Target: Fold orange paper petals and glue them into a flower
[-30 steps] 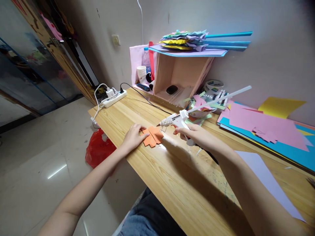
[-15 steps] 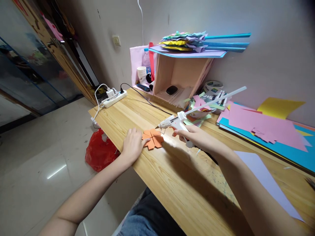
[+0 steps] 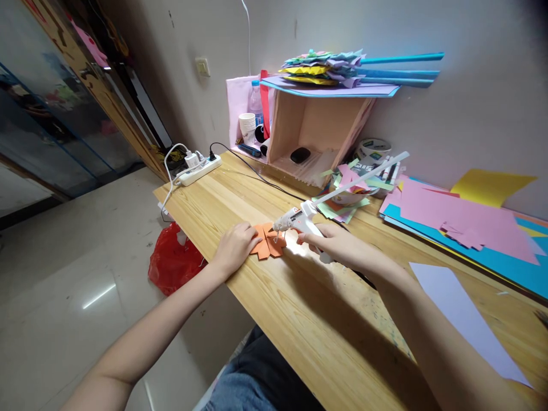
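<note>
On the wooden table lies an orange paper flower (image 3: pixel 269 246), its petals spread flat. My left hand (image 3: pixel 234 246) is closed at its left edge, fingers pressed together and holding it against the tabletop. Wrapped around the handle of a white hot glue gun (image 3: pixel 303 214) is my right hand (image 3: pixel 331 240). The gun's nozzle points left and down over the middle of the flower; whether it touches the paper I cannot tell. A long glue stick (image 3: pixel 363 177) sticks out of the gun's back end, slanting up to the right.
A power strip (image 3: pixel 200 171) with cables sits at the far left corner. Behind stands an open box (image 3: pixel 295 128) topped with paper flowers (image 3: pixel 321 67). Paper scraps (image 3: pixel 351 180) and stacked coloured sheets (image 3: pixel 462 208) lie right. A red bag (image 3: pixel 173 262) is below the left edge.
My right hand has brought the glue gun left and down, so its nozzle is now over the flower's middle. My left thumb no longer shows stretched across the petals.
</note>
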`<state>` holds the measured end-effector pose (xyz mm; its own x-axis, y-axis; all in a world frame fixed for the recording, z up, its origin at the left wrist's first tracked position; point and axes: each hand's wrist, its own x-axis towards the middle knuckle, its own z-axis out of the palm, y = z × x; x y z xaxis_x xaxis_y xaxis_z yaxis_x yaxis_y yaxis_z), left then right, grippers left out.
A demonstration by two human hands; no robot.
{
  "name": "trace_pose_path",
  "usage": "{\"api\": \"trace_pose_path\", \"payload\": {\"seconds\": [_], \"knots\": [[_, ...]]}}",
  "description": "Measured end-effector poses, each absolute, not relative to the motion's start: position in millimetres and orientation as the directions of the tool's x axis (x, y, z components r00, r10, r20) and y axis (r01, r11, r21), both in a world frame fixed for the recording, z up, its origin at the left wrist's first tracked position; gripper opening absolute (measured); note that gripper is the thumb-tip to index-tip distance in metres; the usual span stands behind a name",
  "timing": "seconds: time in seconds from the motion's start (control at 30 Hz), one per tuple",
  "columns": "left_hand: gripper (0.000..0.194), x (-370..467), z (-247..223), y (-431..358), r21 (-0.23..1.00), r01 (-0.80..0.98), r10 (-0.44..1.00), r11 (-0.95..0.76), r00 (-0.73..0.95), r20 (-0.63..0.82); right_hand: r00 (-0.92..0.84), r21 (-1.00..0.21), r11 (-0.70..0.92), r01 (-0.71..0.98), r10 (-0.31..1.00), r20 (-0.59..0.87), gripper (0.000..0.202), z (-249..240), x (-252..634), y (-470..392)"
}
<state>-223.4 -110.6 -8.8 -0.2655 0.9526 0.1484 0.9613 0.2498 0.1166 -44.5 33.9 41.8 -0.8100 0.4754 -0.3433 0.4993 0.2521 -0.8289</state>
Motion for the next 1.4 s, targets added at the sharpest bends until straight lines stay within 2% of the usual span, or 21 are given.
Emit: {"api": "trace_pose_path", "payload": {"seconds": [0.27, 0.57, 0.77, 0.97, 1.23, 1.4], "knots": [[0.035, -222, 5, -104, -0.003, 0.967, 0.967, 0.255, -0.255, -0.004, -0.822, -0.821, 0.291, 0.491, 0.467, -0.326, 0.026, 47, -44, 32], [0.027, -213, 10, -99, -0.096, 0.975, 0.974, 0.202, -0.21, -0.08, -0.82, -0.808, 0.313, 0.499, 0.471, -0.325, 0.032, 43, -44, 34], [0.027, -214, 8, -98, -0.098, 0.968, 0.969, 0.231, -0.238, -0.066, -0.82, -0.82, 0.288, 0.495, 0.466, -0.331, 0.029, 49, -44, 31], [0.034, -219, 11, -101, -0.038, 0.964, 0.962, 0.264, -0.266, -0.063, -0.812, -0.828, 0.256, 0.499, 0.47, -0.345, 0.026, 47, -42, 31], [0.022, -214, 6, -100, -0.114, 0.97, 0.974, 0.214, -0.22, -0.049, -0.816, -0.829, 0.249, 0.5, 0.456, -0.355, 0.025, 45, -44, 32], [0.026, -219, 9, -101, -0.017, 0.963, 0.963, 0.267, -0.268, -0.043, -0.808, -0.821, 0.251, 0.513, 0.464, -0.363, 0.027, 49, -44, 31]]}}
